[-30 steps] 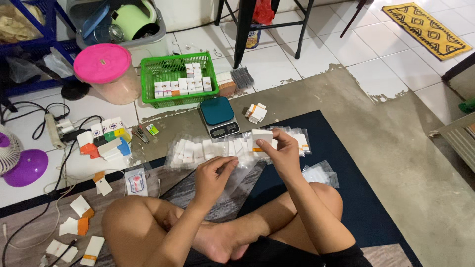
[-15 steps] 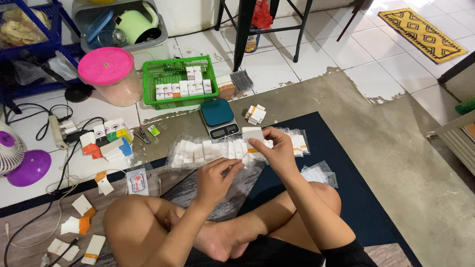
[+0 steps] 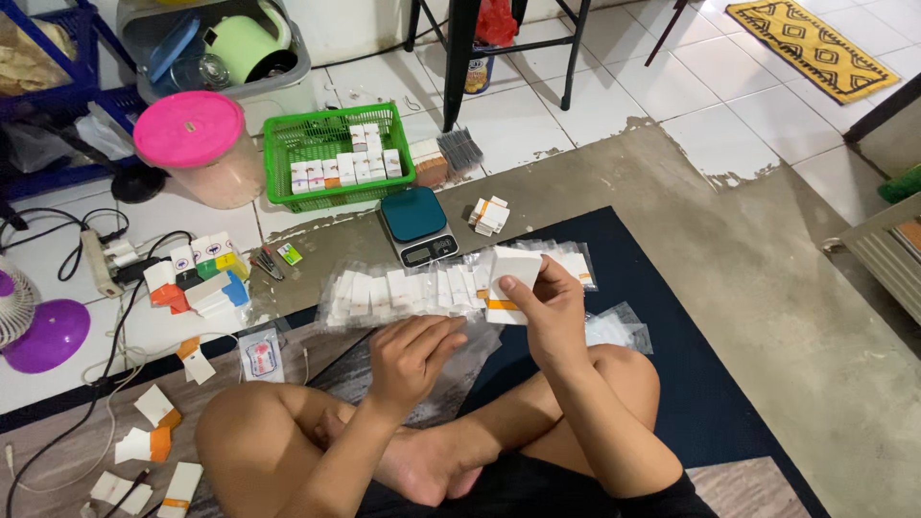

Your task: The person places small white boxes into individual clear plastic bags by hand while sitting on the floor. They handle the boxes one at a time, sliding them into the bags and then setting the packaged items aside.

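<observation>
My right hand [image 3: 547, 312] holds a small white box with an orange stripe [image 3: 508, 283], raised above the floor in front of me. My left hand [image 3: 411, 355] sits lower, fingers curled on a clear plastic bag [image 3: 470, 345] that hangs over my crossed legs. Just beyond both hands lies a row of clear bags with white boxes inside [image 3: 403, 288]. A small digital scale with a teal platform [image 3: 415, 225] stands behind that row.
A green basket [image 3: 283, 158] of small boxes, a pink-lidded jar [image 3: 197, 144] and a grey tub stand at the back left. Loose boxes [image 3: 197, 273], a power strip and cables lie left. Empty bags [image 3: 614, 331] lie right on the dark mat [image 3: 691, 384].
My right hand has tilted the white box and drawn it slightly nearer and lower. The left hand has stayed on the plastic bag. The view has shifted a little.
</observation>
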